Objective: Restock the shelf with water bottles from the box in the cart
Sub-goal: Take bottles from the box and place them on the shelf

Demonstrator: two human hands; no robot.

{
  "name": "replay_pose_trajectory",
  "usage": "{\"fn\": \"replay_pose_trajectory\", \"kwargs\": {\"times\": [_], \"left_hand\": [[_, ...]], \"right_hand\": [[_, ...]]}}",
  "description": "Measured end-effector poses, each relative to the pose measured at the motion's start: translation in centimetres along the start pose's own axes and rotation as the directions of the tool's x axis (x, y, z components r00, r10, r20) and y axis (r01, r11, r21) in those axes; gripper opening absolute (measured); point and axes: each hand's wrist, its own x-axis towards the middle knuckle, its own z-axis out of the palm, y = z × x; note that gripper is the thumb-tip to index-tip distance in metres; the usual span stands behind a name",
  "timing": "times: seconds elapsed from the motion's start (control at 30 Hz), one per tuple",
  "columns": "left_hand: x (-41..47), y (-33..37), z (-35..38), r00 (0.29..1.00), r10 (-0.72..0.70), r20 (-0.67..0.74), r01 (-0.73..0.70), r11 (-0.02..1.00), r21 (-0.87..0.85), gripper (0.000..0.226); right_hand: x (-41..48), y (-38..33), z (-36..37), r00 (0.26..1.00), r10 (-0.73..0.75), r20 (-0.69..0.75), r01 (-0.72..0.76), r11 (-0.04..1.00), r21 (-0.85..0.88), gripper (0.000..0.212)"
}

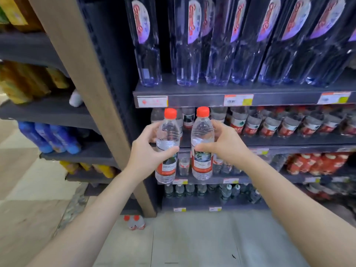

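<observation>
2 red-capped water bottles [167,145] upright, side by side — left hand [148,151] wraps one, right hand [221,143] wraps the other bottle [202,143]. Just beyond the grips: shelf [289,140] rows of matching bottles [269,124]. Below — floor, 2 bottles [134,222].

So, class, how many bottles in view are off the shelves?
4. The left bottle is in the left hand, the right bottle is in the right hand, and two floor bottles stand by the shelf post. More may be out of frame.
</observation>
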Motion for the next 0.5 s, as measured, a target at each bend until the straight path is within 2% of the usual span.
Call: {"fn": "replay_pose_trajectory", "kwargs": {"times": [0.13,0.33,0.5], "left_hand": [[0.7,-6.1,4.0,0.998,0.054,-0.031,-0.054,0.999,-0.002,0.072],[0.4,-13.4,9.0,0.982,0.142,-0.127,-0.150,0.987,-0.058,0.065],[-1.1,-17.2,11.3,0.961,0.211,-0.182,-0.236,0.963,-0.128,0.062]], "right_hand": [[2.1,5.7,2.1,0.994,-0.101,-0.031,0.102,0.995,0.020,0.056],[4.6,13.3,4.5,0.973,-0.228,-0.023,0.229,0.972,0.048,0.064],[4.8,16.8,6.1,0.948,-0.315,-0.037,0.317,0.947,0.058,0.060]]}}
